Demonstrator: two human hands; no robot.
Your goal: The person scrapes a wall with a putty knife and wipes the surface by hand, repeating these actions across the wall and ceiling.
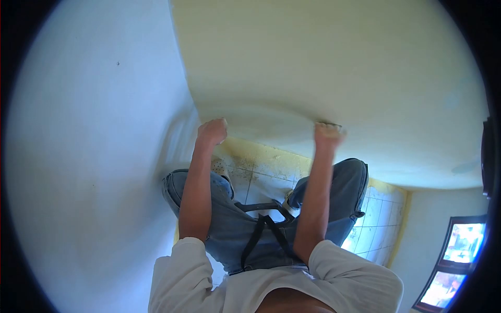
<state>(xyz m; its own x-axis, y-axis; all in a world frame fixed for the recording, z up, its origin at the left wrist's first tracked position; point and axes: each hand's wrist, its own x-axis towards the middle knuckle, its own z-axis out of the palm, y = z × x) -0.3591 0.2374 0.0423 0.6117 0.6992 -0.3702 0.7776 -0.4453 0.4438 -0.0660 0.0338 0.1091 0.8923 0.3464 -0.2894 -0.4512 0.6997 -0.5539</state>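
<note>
Right hand (329,135) up by the yellow wall (323,62)
It's curled, can't tell if gripping the dark strip (329,124) at its far edge; wall's just beyond. Left hand (213,131) balled up near the corner (192,98).

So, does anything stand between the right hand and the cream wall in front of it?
Nothing visible blocks the right hand from the cream wall. A thin dark strip shows at its knuckles, a held thing or shadow; I cannot tell which. The right knee is beside the forearm, not ahead of the hand.
</note>
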